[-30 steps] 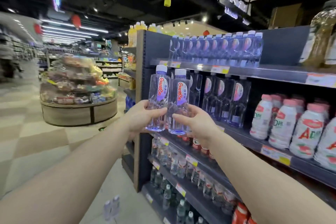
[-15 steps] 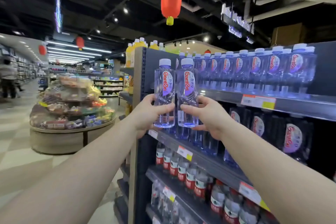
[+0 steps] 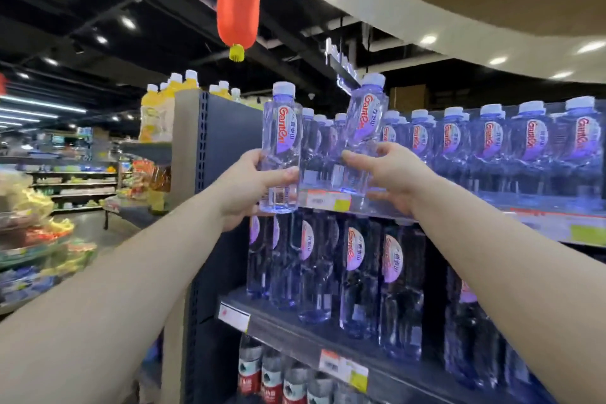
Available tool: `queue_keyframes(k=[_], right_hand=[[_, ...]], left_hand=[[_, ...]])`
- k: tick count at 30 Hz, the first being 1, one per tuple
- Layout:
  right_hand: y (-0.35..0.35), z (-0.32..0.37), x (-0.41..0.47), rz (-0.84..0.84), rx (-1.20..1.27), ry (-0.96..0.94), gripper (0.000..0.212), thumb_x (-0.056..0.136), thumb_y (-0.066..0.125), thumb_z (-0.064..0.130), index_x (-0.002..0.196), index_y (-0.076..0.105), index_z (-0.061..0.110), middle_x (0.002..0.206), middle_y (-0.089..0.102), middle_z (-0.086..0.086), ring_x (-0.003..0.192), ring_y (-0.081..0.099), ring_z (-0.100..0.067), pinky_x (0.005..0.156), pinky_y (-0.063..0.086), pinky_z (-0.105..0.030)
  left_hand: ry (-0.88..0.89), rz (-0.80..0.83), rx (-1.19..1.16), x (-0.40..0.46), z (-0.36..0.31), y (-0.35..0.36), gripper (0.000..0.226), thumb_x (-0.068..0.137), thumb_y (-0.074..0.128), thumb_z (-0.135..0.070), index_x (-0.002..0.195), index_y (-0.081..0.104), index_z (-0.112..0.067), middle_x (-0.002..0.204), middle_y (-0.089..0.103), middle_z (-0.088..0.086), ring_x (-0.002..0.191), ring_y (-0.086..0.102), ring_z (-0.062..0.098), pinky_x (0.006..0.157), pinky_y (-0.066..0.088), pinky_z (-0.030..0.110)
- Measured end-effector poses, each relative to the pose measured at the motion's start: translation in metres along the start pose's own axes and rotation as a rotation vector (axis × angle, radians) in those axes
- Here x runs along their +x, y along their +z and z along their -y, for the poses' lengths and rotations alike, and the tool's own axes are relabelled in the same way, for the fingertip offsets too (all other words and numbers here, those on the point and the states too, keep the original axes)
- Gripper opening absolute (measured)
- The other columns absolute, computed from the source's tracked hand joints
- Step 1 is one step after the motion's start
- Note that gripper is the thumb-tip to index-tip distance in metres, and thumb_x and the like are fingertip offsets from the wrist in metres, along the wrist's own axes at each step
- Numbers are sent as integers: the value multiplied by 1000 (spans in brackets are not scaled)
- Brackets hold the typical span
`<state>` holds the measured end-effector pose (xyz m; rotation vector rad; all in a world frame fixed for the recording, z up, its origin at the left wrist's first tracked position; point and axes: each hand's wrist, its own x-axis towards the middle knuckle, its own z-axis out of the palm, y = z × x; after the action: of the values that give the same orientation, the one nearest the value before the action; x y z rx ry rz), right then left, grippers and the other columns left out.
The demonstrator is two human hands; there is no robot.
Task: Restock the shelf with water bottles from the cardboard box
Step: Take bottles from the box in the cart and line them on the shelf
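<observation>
Both hands are raised to the upper water shelf, each carrying one bottle so two go up per reach. The left hand (image 3: 252, 188) wraps the lower body of a clear plastic water bottle with a white cap and purple-and-red label (image 3: 281, 147), held upright just off the shelf's left end, probably waiting its turn. The right hand (image 3: 390, 179) grips a second clear white-capped bottle (image 3: 362, 138) low on its body and tips it rightward, its base hovering over the dark metal shelf's front edge (image 3: 328, 200); the tilt likely helps the cap clear the standing row of matching bottles (image 3: 492, 141) behind. Holding low keeps the fingers out of the row's way and lets the base land first. Taller bottles of the same brand (image 3: 354, 272) fill the shelf below. The cardboard box is out of view.
</observation>
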<state>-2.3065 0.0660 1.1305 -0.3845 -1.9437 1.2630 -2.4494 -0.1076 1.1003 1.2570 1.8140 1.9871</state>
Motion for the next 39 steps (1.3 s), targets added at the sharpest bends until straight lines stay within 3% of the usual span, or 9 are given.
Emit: queue_keyframes(k=[4,9,14,17,21,26,29,35,39], right_hand=[[36,4,45,-122,-64,1,88,78,80,33,148,31,13,125,45,-5,105,56,-24,94,53,-49],[61,-6,85,-229,-103,62,85,80,79,29,150,32,15,106,58,1,127,49,-37,97,48,-54],[69,-20,120,-275,-145,118,79,83,77,29,148,35,15,97,58,3,93,61,-19,86,54,-39],[73,-29,132,-277,-283,140,73,86,72,33,147,37,13,93,56,2,91,60,-24,86,54,-37],[77,-32,138,-266,-546,108,59,77,77,42,119,61,3,96,61,-10,87,66,-26,84,58,-44],[78,-29,143,-258,-640,143,64,76,75,51,113,54,3,85,58,-9,76,60,-25,82,59,-43],[80,-28,143,-268,-720,174,69,76,71,59,112,50,4,75,55,-8,66,56,-23,64,54,-35],[82,-29,144,-289,-747,167,67,72,71,64,101,53,6,76,54,-7,64,50,-22,61,45,-33],[76,-25,132,-371,-642,25,75,78,67,61,129,49,10,110,65,-5,82,56,-19,72,46,-34]], left_hand=[[-4,77,-38,50,18,-30,49,84,77,-22,126,53,-17,118,72,2,106,71,26,93,51,62],[5,171,-61,95,40,-47,63,71,85,-34,125,54,-22,120,71,-1,110,69,23,95,49,61],[33,233,-134,128,52,-46,58,75,83,-29,124,52,-23,115,74,-3,107,70,21,101,46,57],[41,280,-145,138,54,-43,55,79,80,-31,125,51,-26,114,74,-7,109,69,16,99,47,48],[69,311,-130,147,58,-45,73,60,85,-46,123,53,-30,115,73,-7,112,68,20,104,42,57],[76,296,-149,148,62,-45,68,61,85,-44,121,54,-30,116,73,-7,114,66,20,103,42,58],[67,301,-133,144,60,-43,70,64,83,-46,124,51,-32,117,72,-11,119,63,18,105,38,56],[48,308,-194,139,60,-37,82,55,87,-45,127,50,-26,117,73,-5,114,66,21,105,39,62],[19,310,-196,135,59,-32,86,62,88,-42,133,45,-23,114,74,-3,115,66,25,103,42,62]])
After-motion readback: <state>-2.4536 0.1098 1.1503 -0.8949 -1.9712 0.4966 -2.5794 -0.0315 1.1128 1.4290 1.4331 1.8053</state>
